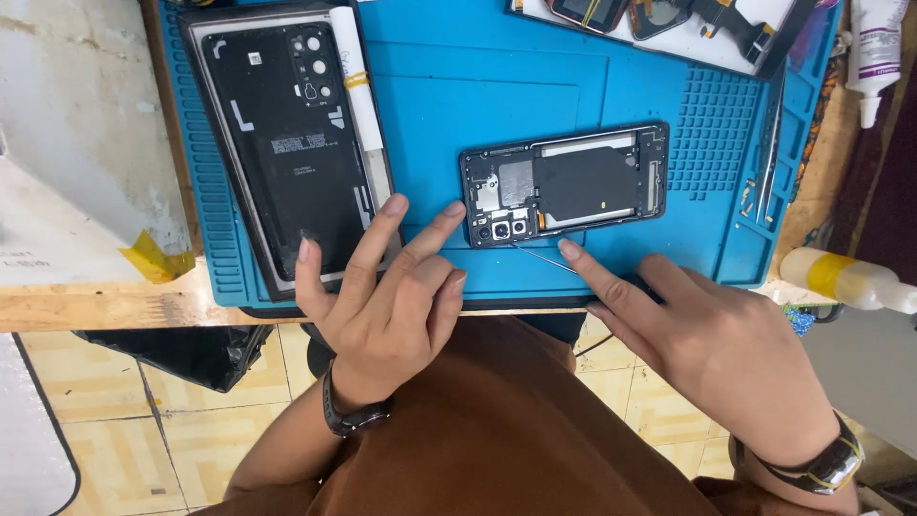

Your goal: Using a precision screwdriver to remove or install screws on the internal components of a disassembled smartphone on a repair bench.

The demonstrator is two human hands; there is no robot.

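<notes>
Nearest the camera, over the front edge of the surface (115, 301), both hands work on a blue repair mat (458, 86). Left hand (382, 306) rests with its fingers (420, 244) spread and released, grasping nothing; the index tip touches the camera corner of an opened phone frame (564, 182), and the other fingers lie just beside a detached black back cover (287, 143). Right hand (707, 349) is loosely curled, its extended index finger pressing down on a thin metal tool (540, 256) whose tip sits just below the camera corner of the frame; whether the other fingers are grasping the tool's handle I cannot tell. Each wrist wears a band.

Beyond the fingers, the phone frame lies flat near the middle of the mat, inner side up, showing a dark panel and silver shields. Left of it, the back cover lies inner side up with a white strip along its right edge. A pair of tweezers (769, 143) lies along the mat's right side. Off the mat's right edge sits a white bottle (845, 279) with a yellow band. At the far edge, a tray (669, 33) holds loose phone parts.
</notes>
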